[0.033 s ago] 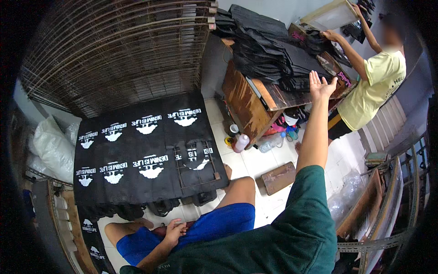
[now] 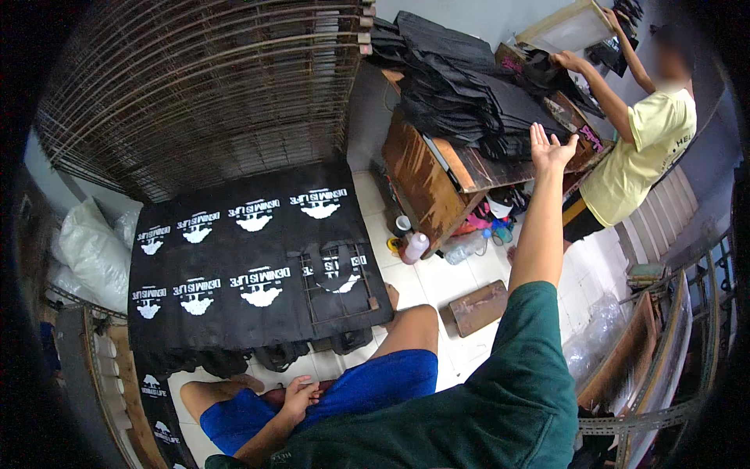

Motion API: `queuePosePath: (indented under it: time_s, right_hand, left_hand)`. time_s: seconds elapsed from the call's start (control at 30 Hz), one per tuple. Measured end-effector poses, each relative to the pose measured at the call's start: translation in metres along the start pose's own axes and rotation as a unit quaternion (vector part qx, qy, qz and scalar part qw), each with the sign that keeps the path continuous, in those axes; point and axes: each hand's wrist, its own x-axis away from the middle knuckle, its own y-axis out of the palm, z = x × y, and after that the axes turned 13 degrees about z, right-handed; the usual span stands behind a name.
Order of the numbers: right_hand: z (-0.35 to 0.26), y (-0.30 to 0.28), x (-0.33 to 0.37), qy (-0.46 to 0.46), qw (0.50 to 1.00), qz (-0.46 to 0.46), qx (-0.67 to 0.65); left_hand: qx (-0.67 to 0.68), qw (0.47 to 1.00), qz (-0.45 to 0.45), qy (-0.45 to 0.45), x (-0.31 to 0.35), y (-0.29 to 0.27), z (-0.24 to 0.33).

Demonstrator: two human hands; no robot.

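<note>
Pause between prints: my right hand (image 2: 551, 148) raised, released, beyond printed black fabric (image 2: 250, 273); left hand (image 2: 301, 395) relaxed, empty, on thigh; I'd reach next.

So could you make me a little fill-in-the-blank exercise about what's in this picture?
1. The right hand is raised with its palm ____ and holds nothing.
2. The left hand rests on the person's ____ shorts.
3. The black printed cloth sheets carry designs printed in ____.
4. The other person in the yellow shirt stands by the wooden table piled with ____ folded fabric.

Missing words: open; blue; white; black
</note>
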Motion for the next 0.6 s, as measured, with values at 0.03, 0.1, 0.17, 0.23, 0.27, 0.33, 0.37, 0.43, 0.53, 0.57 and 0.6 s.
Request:
queuePosePath:
  time_s: [0.03,0.1,0.17,0.23,0.27,0.33,0.37,0.43,0.53,0.57,0.6]
  right_hand:
    - [-0.002,0.003,-0.006,0.006,1.0,0.012,-0.011]
    - [0.001,0.007,-0.014,0.023,0.999,0.032,-0.034]
    - [0.001,0.018,-0.024,0.052,0.997,0.005,-0.063]
    - [0.012,0.026,-0.012,0.081,0.995,-0.008,-0.055]
    - [0.018,0.027,-0.014,0.104,0.992,-0.021,-0.061]
    - [0.029,0.045,-0.019,0.09,0.994,0.053,0.021]
    - [-0.006,0.043,-0.09,0.053,0.994,-0.006,0.097]
    - [-0.056,0.053,-0.168,0.016,0.982,-0.049,0.18]
    - [0.042,0.039,-0.127,0.184,0.968,-0.005,0.17]
    - [0.085,0.036,-0.073,0.168,0.97,0.032,0.172]
    - [0.101,0.04,-0.035,0.13,0.974,0.065,0.174]
  left_hand:
    - [0.001,1.0,0.002,-0.001,0.001,-0.001,0.002]
    - [0.01,1.0,0.009,-0.003,0.002,-0.007,-0.002]
    - [0.018,1.0,0.014,0.003,0.001,-0.007,0.006]
    - [0.03,0.999,0.031,-0.007,0.008,-0.011,0.007]
    - [0.039,0.998,0.039,-0.014,0.011,-0.012,0.007]
    - [0.05,0.997,0.042,-0.03,0.009,-0.012,0.01]
    - [0.041,0.999,0.013,-0.022,-0.003,0.001,0.011]
    - [-0.004,0.999,-0.035,0.003,-0.013,0.029,0.026]
    - [-0.045,0.998,0.025,0.024,0.006,0.019,0.027]
    - [-0.045,0.998,0.044,0.025,0.015,0.009,0.02]
    - [-0.048,0.997,0.044,0.034,0.018,0.007,0.016]
